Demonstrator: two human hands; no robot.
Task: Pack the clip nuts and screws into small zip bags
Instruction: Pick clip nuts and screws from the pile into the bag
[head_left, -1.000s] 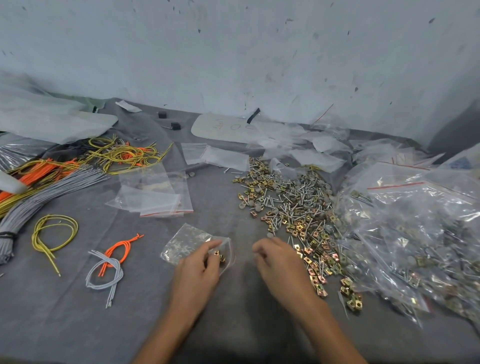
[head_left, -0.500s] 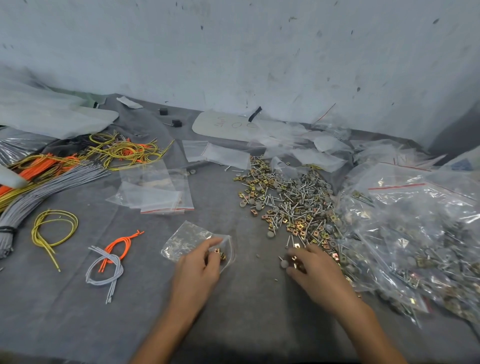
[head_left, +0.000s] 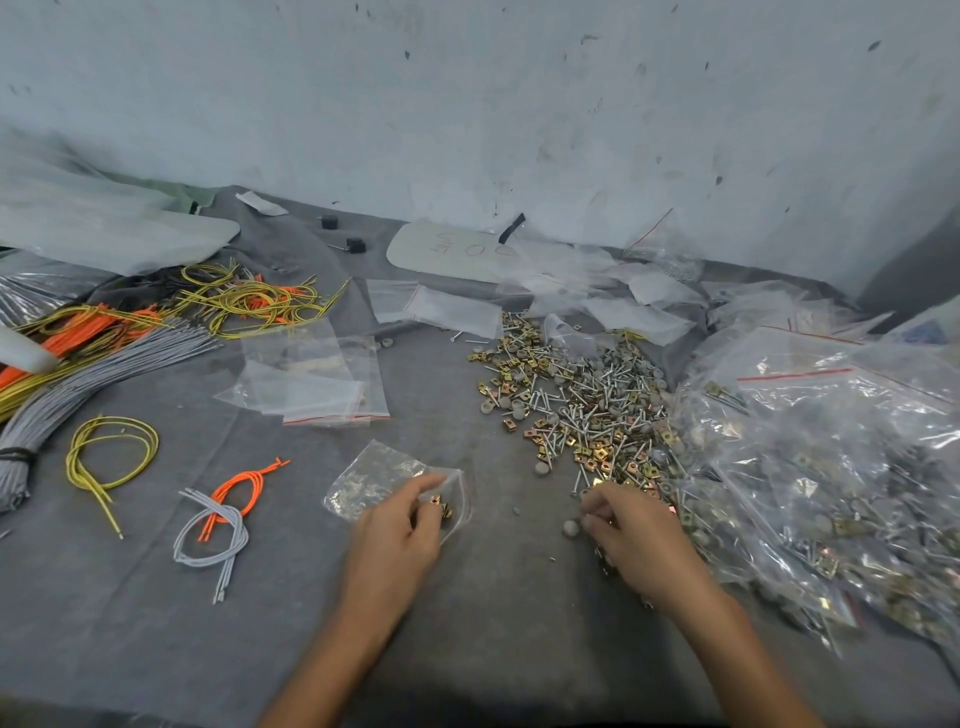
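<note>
While the left hand (head_left: 395, 540) lies palm-down, its grip pinching the clear zip bag (head_left: 374, 473) beside a few brass clip nuts (head_left: 445, 508), the right hand (head_left: 639, 540) curls at the pile (head_left: 582, 395) just beyond its grip; I cannot tell whether it holds anything.

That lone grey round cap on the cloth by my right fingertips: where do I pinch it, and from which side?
Pinch the grey cap across its round rim, coming down from above with the right hand. It lies low on the cloth, apart from the heap, so both sides look free for the fingers; a sideways approach would likely push it.
</note>
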